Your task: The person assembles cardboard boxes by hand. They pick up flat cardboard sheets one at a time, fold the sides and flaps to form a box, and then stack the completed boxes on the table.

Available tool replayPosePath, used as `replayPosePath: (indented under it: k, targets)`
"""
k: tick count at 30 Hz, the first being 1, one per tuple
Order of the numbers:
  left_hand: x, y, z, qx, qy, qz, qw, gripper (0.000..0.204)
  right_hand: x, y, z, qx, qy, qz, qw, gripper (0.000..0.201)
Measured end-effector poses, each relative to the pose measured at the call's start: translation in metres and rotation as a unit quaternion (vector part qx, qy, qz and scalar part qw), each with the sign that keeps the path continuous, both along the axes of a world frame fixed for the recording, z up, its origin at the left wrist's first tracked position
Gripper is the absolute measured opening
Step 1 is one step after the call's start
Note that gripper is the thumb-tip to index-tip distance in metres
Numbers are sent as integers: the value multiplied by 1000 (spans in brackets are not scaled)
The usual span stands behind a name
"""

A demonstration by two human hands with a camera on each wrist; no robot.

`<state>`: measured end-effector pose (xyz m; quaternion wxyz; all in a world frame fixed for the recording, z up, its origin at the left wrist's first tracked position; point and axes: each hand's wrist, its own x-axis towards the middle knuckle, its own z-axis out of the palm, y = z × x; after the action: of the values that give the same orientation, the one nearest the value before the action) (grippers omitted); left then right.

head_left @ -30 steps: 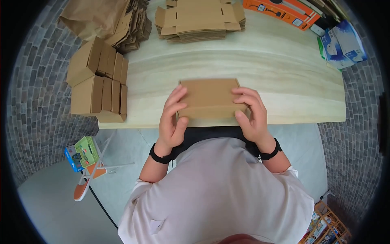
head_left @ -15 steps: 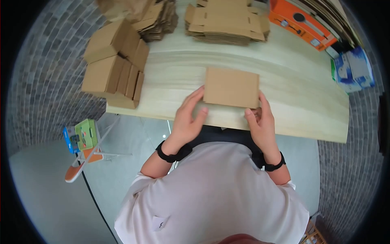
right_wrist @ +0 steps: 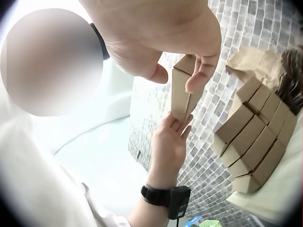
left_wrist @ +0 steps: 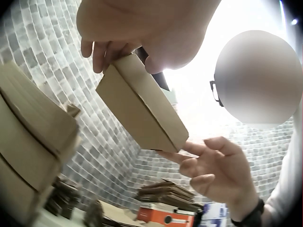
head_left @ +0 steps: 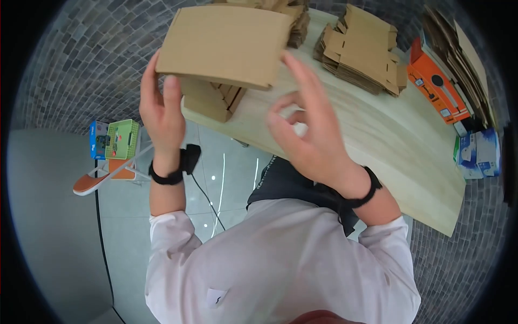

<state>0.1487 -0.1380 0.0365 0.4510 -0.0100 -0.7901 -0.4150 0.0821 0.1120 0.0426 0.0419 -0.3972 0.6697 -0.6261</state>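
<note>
1 box [head_left: 224, 46] raised near stack [head_left: 208, 102] | left hand [head_left: 163, 116]: thumb and fingers part-open, gripping 1 end | right hand [head_left: 313, 129]: loosely open, fingertips at other end | handling: support 2 ends, squeeze lightly, spare corners

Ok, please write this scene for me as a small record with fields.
held item: cardboard box, raised above the table
left hand: grips one end of the box
right hand: index finger reaches the opposite end
folded boxes: stacked at the table's left, partly hidden in the head view
flat cardboard: piled on the table
orange box: at the table's right
</note>
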Motion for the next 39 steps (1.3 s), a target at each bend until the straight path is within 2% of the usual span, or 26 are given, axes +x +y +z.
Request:
replayPosePath:
  k: [4, 9, 11, 16, 19, 20, 23, 25, 27, 29, 31, 34, 36, 38, 39]
  targets:
    - [-3, -53, -2, 56, -7, -11, 998, 48, 2, -60, 1, 29, 15, 37, 999, 77]
    - [-15, -102, -25, 81, -78, -33, 993, 49, -1, -88, -16, 49, -2, 53, 997, 79]
    - [-19, -106, -29, 94, -112, -52, 988, 49, -4, -92, -22, 64, -2, 45, 997, 79]
    - [-26, -112, -40, 101, -101, -60, 988, 50, -4, -93, -24, 52, -8, 47, 998, 78]
    - [-24, -104, -38, 102, -88, -45, 990, 47, -4, -92, -24, 51, 0, 45, 998, 77]
    - [-17, -97, -36, 73, -57, 5, 996, 44, -4, -89, -25, 48, 6, 43, 998, 77]
    - [1, -69, -36, -11, 45, 133, 990, 35, -5, -65, -24, 45, 20, 37, 998, 75]
    - [17, -33, -47, 7, 111, 84, 990, 32, -14, -38, -24, 74, 14, 9, 997, 71]
    - [24, 10, -62, -19, 90, -70, 993, 32, -24, -7, -29, 101, 7, -8, 995, 67]
    - [14, 68, -54, -95, -86, -179, 976, 31, -47, 27, -38, 177, -20, -59, 982, 61]
    - [-9, 108, -45, -89, -136, -266, 950, 28, -70, 64, -48, 175, 44, -127, 975, 51]
    - [-56, 122, -36, -140, -85, -272, 948, 29, -105, 118, -47, 214, 50, -229, 948, 42]
    - [-105, 124, -36, -161, -75, -228, 957, 33, -138, 152, -56, 230, 72, -268, 933, 40]
    - [-161, 126, -36, -152, -107, -190, 964, 34, -163, 177, -58, 217, -64, -319, 920, 40]
    - [-185, 127, -40, -134, -141, -165, 967, 37, -171, 184, -59, 217, -62, -324, 919, 40]
